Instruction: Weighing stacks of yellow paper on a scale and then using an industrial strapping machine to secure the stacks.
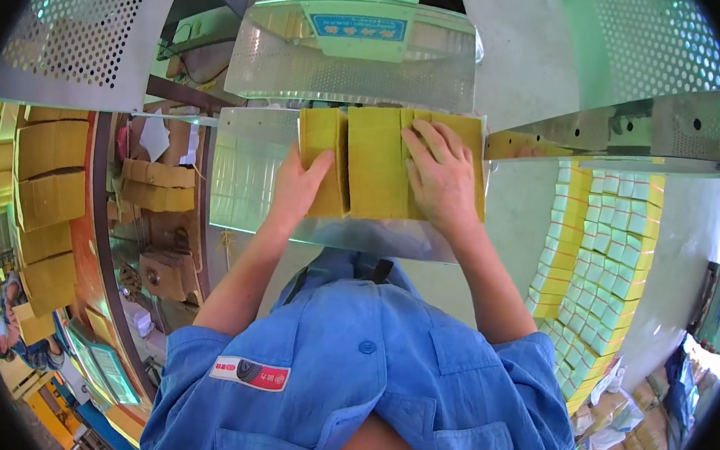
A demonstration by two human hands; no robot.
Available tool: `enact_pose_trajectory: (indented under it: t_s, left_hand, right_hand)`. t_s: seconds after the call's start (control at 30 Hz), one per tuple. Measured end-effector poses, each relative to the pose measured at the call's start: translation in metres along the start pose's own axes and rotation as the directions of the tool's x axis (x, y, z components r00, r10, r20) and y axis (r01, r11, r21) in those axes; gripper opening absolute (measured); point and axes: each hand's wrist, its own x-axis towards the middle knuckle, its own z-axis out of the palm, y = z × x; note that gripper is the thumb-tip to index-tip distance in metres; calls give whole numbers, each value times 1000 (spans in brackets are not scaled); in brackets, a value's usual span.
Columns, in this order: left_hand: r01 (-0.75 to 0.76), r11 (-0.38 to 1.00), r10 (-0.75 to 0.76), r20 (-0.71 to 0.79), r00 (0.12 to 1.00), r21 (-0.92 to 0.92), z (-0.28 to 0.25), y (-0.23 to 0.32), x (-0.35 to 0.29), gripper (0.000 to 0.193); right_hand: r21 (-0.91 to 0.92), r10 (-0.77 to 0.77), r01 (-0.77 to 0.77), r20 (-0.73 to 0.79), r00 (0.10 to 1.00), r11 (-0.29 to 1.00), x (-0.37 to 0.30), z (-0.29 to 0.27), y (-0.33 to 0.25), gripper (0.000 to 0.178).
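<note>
Blocks of yellow paper lie side by side on a shiny metal tray (pixel 255 166) in front of me. A narrow gap parts the left yellow block (pixel 323 129) from the wider yellow blocks (pixel 375 167) on the right. My left hand (pixel 298 185) is closed on the left block, thumb on top and fingers hidden along its left side. Across the top of the right-hand blocks rests my right hand (pixel 444 177), its fingers spread and slightly bent.
Beyond the tray stands a clear guard (pixel 350 76). Perforated metal panels (pixel 80 25) flank both sides. Rows of banded yellow-and-white bundles (pixel 602 261) stack up at right. At left are a shelf with cardboard (pixel 158 188) and another person (pixel 9 328).
</note>
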Motion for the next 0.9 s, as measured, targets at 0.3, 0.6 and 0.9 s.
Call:
enact_pose_trajectory:
  t_s: [0.3,0.6,0.9]
  left_hand:
    - [-86,996,88,162,983,-20,0,12,-4,39]
    - [357,846,-216,358,908,-396,-40,-12,7,45]
    - [254,956,-203,291,935,-149,-28,9,-4,52]
  right_hand:
    - [281,190,-149,-123,974,948,-21,-24,-5,35]
    - [818,725,-575,414,551,-30,-86,-34,64,23]
    - [736,689,-639,346,637,221,-76,-20,60,28]
